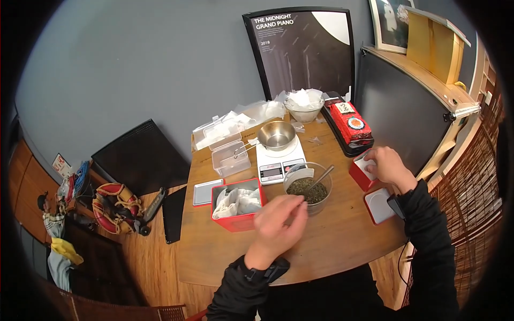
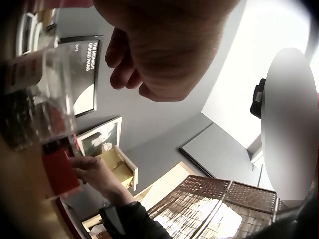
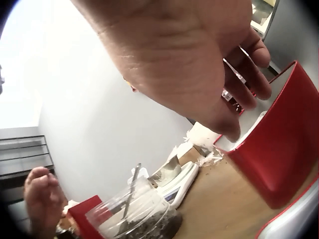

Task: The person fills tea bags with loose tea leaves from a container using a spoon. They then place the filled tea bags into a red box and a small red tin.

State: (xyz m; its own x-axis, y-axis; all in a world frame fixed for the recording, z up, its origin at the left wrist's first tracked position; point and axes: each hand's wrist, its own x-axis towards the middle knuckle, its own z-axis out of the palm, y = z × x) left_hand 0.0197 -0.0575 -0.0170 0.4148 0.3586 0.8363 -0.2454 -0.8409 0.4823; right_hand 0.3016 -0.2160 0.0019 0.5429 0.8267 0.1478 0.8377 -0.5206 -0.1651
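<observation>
My right hand [image 1: 390,165] reaches into the mouth of a small red tin [image 3: 284,149] at the table's right side. Its fingers [image 3: 249,84] are apart and slightly bent, with the tips inside the rim near something white [image 3: 251,130]. The tin's lid [image 1: 381,207] lies beside it, pale side up. My left hand [image 1: 278,227] hovers over the near middle of the table, fingers loosely curled, nothing visible in them. Just beyond it stands a clear jar [image 1: 324,206] of dark dried leaves with a metal spoon [image 1: 323,174] leaning in it.
Left of the jar, a larger red tin [image 1: 235,223] holds white pouches. A metal bowl [image 1: 276,135] sits on a white digital scale [image 1: 272,167]. Behind are clear plastic boxes [image 1: 231,160], a glass bowl [image 1: 304,113] with white material and a red package [image 1: 350,124] on a black tray.
</observation>
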